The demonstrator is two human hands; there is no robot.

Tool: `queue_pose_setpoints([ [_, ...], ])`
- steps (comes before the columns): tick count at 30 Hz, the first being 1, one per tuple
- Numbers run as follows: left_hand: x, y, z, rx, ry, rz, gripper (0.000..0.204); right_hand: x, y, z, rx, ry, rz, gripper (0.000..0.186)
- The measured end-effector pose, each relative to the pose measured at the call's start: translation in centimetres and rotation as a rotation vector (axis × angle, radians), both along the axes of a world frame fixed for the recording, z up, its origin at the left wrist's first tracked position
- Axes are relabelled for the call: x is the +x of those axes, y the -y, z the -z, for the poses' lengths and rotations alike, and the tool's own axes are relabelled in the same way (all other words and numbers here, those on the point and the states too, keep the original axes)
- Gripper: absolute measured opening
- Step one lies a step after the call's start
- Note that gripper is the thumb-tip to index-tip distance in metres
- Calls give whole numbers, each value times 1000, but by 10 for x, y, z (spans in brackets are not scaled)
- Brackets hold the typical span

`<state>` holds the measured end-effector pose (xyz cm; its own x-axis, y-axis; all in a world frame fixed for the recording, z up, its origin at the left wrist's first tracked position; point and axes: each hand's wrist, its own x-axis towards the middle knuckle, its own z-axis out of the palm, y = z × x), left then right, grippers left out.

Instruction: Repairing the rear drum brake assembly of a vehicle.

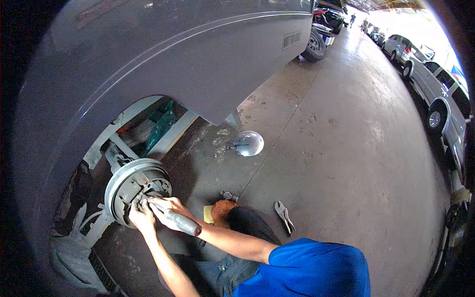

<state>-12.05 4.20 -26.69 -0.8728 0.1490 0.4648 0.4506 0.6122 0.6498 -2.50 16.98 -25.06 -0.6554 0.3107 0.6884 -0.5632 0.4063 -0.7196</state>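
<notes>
In front of me is an opened drum brake (pixel 123 190) in the wheel arch of a grey vehicle, with its inner parts exposed. My left hand (pixel 141 218) reaches to the lower middle of the brake, its fingers pinched together among the parts; what they hold is hidden. My right hand (pixel 170 207) is closed round a tool with a thick grey handle (pixel 184 222) and a dark butt end. The tool's front end points into the brake next to my left fingertips, and its tip cannot be made out.
Locking pliers (pixel 283 216) lie on the concrete floor to the right. A shiny round metal dish or cap (pixel 249 143) rests farther off. The grey vehicle body (pixel 198 64) overhangs the brake. Parked cars (pixel 435 84) line the far right, and people (pixel 353 20) stand in the distance.
</notes>
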Motion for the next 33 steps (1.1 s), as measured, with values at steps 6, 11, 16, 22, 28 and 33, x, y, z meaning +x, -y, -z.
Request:
queue_pose_setpoints([
  [6,0,-4,0,4,-13,-15,34,0,-4,-2,64,91,20,26],
  [11,1,-1,-1,-26,-32,-5,30,-1,-5,-1,89,47,-23,29],
  [16,-1,-1,1,35,-50,29,26,-4,2,3,96,-25,33,24],
  [22,3,-5,-4,52,-24,27,25,-8,2,10,80,-25,48,23],
  [28,6,-5,-10,-63,-62,3,24,-11,0,11,76,-51,-17,22],
  [33,6,-6,-9,14,-33,19,25,-9,-2,5,110,-9,0,26],
])
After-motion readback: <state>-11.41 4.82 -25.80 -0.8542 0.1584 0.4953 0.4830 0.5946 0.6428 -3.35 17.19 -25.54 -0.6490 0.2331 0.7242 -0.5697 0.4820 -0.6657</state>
